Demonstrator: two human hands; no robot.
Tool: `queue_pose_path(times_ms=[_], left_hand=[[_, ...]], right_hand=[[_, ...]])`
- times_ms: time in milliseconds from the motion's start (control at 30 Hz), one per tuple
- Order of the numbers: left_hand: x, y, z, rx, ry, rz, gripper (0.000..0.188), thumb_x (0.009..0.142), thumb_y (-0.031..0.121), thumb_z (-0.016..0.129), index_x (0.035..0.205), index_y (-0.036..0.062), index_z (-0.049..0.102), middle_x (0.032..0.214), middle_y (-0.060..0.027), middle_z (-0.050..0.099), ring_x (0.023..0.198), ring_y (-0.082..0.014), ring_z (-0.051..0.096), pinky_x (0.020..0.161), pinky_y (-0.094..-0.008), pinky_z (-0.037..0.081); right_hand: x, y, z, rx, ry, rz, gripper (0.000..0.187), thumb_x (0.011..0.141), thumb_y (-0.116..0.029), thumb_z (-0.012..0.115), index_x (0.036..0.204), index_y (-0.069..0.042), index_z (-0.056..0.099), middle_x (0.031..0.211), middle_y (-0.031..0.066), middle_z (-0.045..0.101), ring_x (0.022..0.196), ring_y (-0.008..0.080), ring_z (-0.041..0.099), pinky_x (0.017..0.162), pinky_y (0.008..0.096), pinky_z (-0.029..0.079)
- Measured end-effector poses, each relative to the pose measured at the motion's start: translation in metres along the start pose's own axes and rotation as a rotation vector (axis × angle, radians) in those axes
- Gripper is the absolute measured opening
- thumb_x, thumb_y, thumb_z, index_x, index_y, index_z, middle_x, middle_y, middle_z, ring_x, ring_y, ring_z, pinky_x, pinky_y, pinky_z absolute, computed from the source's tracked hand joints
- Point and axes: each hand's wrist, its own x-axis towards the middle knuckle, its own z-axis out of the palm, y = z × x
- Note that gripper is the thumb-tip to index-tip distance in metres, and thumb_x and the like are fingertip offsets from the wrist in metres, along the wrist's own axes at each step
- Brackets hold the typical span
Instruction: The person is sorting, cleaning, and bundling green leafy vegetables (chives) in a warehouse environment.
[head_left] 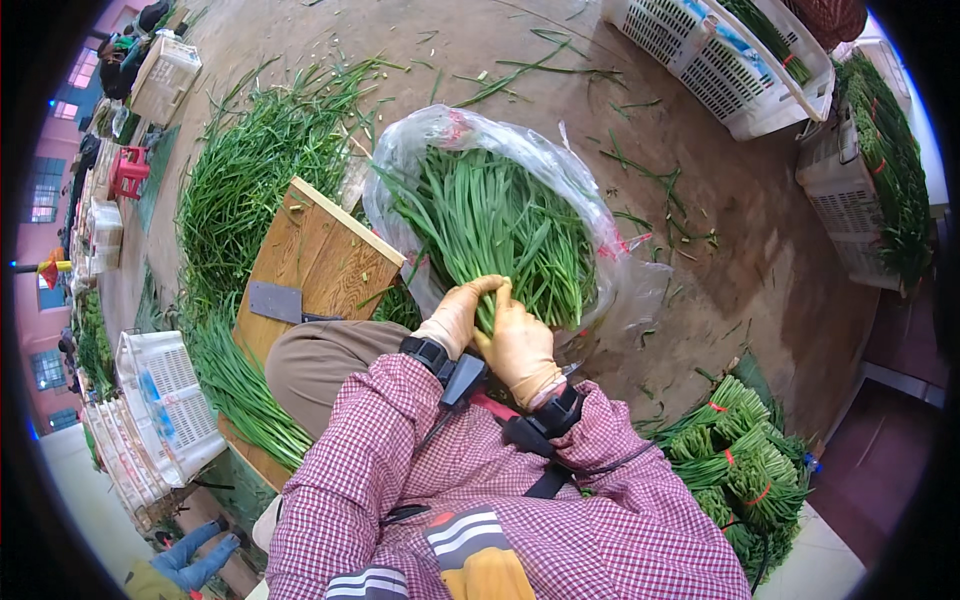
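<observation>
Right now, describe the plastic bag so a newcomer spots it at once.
Find the big pile of loose greens on the brown floor. Just to its right, in front of the hands, sits the clear plastic bag, its mouth open around long green leaves. Unlike the white slatted crates farther right, it is soft and see-through.

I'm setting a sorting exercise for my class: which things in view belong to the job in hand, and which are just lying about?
Apparently in the job:
green stalks, gripped by left hand and right hand
open clear bag in front

Apparently just lying about:
loose leaf scraps on floor
red stool
far white crate
</observation>
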Motion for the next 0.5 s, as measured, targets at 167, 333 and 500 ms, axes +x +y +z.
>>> queue_pose_path(times_ms=[167,333,500], left_hand=[[-0.002,0.01,-0.006,0.245,0.33,-0.025,0.029,0.091,0.028,0.07,0.109,0.006,0.067,0.099,-0.012,0.069,0.083,-0.025,0.066,0.07,-0.0486,0.056],[0.002,0.012,-0.011,0.021,0.078,0.01,0.023,0.092,0.023,0.068,0.103,0.003,0.068,0.082,-0.0103,0.072,0.064,-0.0266,0.07,0.058,-0.0431,0.062],[0.012,0.009,-0.016,0.004,0.059,-0.003,0.023,0.091,0.02,0.069,0.104,0.0012,0.067,0.083,-0.0117,0.072,0.063,-0.0268,0.07,0.056,-0.0429,0.062]], right_hand=[[0.002,0.031,-0.032,0.245,-0.184,0.061,0.091,0.083,-0.071,0.066,0.149,-0.012,0.046,0.103,0.0159,0.074,0.084,0.0332,0.074,0.071,0.0445,0.058],[0.006,0.091,-0.054,0.469,-0.062,0.298,0.073,0.089,-0.066,0.064,0.139,-0.012,0.059,0.099,0.0113,0.076,0.09,0.0276,0.074,0.077,0.0381,0.057],[0.01,0.092,-0.044,0.782,-0.344,0.527,0.051,0.1,-0.044,0.062,0.133,-0.005,0.064,0.095,0.0095,0.076,0.066,0.0136,0.069,0.063,0.0271,0.056]])
